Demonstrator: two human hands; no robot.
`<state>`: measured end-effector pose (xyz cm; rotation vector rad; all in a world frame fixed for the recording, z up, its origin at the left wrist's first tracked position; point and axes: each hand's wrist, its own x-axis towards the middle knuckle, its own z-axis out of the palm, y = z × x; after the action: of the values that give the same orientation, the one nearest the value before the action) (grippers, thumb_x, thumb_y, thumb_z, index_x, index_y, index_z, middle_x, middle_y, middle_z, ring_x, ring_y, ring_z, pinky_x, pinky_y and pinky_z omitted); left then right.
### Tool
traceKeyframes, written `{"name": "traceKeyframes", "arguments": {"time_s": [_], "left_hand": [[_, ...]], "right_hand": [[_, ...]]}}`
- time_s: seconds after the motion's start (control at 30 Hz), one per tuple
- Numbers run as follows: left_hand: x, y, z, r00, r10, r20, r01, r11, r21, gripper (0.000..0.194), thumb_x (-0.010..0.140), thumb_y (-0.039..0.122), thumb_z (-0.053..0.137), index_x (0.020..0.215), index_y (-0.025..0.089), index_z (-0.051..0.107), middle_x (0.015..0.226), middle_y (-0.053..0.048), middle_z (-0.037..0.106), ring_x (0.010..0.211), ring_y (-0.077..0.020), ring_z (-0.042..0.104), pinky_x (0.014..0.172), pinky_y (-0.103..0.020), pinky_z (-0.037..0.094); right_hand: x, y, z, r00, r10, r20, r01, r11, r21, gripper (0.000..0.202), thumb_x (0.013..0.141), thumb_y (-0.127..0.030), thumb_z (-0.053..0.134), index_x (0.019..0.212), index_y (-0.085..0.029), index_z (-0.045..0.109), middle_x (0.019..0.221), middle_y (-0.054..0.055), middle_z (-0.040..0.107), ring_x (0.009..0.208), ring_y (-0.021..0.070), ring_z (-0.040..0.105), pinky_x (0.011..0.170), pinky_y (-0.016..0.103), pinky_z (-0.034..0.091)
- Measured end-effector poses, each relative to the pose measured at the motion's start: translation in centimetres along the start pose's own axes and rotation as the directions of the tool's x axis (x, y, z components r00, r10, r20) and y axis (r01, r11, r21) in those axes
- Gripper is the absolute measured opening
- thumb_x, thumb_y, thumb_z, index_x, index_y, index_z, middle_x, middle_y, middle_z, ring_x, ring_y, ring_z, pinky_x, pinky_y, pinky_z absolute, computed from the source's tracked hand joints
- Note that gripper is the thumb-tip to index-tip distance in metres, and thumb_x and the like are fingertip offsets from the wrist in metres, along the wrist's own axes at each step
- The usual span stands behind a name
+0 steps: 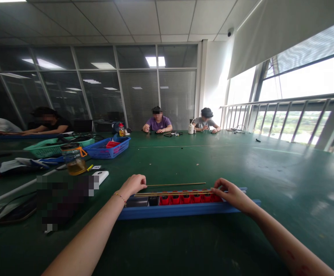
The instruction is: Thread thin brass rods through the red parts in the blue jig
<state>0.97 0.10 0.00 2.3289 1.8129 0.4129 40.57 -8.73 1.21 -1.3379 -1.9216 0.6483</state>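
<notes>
My left hand [134,184] is closed in a pinch, its fingertips at the left end of a thin tan stick [178,184]. That stick reaches right, just beyond a long blue tray [184,211]. Two more thin sticks [172,194] run lengthwise over the tray. At their right end my right hand [227,191] has thumb and fingers closed around the tips. Below the sticks, several red holders [175,199] with black centres sit in a row inside the tray. A grey metallic piece [139,202] and a black block [153,201] lie at the tray's left.
Left on the green table [161,159] are a blue basket [109,149], a green basket [44,149], a jar of amber liquid [75,163] and a white device [101,177]. Several people sit around the far side; a white bottle [190,128] stands near one.
</notes>
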Motion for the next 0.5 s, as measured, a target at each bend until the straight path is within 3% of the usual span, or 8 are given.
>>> {"name": "traceKeyframes", "arguments": {"time_s": [0.2,0.5], "left_hand": [[0.35,-0.28,0.29,1.000,0.006,0.020,-0.007,0.999,0.032,0.008,0.068,0.027,0.058,0.070,0.021,0.063,0.077,0.000,0.066,0.071,-0.0130,0.059,0.062,-0.021,0.039],[0.03,0.00,-0.11,0.999,-0.021,0.033,0.019,0.999,0.046,0.016,0.070,0.034,0.055,0.072,0.023,0.066,0.081,0.000,0.067,0.076,-0.0151,0.060,0.064,-0.022,0.040]], "right_hand": [[0.08,0.08,0.05,1.000,-0.003,0.008,0.003,1.000,0.000,0.028,0.077,-0.047,0.050,0.079,-0.019,0.050,0.070,-0.002,0.056,0.063,0.0127,0.053,0.056,0.023,0.042],[0.05,0.19,-0.03,1.000,-0.007,0.006,0.007,1.000,-0.011,0.027,0.077,-0.047,0.050,0.079,-0.020,0.049,0.070,-0.002,0.055,0.062,0.0124,0.052,0.055,0.023,0.041]]}}
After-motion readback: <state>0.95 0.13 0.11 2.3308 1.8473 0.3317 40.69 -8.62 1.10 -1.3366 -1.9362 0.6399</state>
